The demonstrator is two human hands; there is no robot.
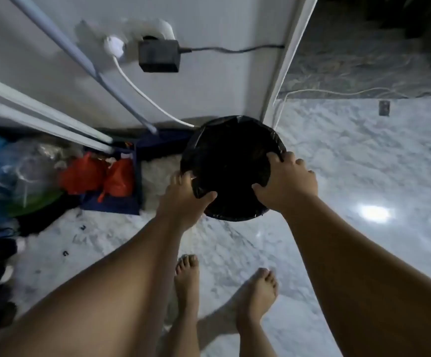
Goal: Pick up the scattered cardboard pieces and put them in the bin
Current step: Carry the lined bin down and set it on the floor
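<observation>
A round bin (231,140) lined with a black plastic bag stands on the marble floor against the white wall, seen from above. My left hand (183,195) grips its near-left rim, thumb over the edge and inside. My right hand (286,181) grips the near-right rim, fingers curled over the liner. The inside of the bin is dark, and I cannot tell what lies in it. No cardboard pieces show on the floor.
My bare feet (224,292) stand on the white marble floor just behind the bin. A blue crate (129,199) with orange bags and a heap of plastic bags (26,173) sit to the left. A black adapter (159,55) and cables hang on the wall.
</observation>
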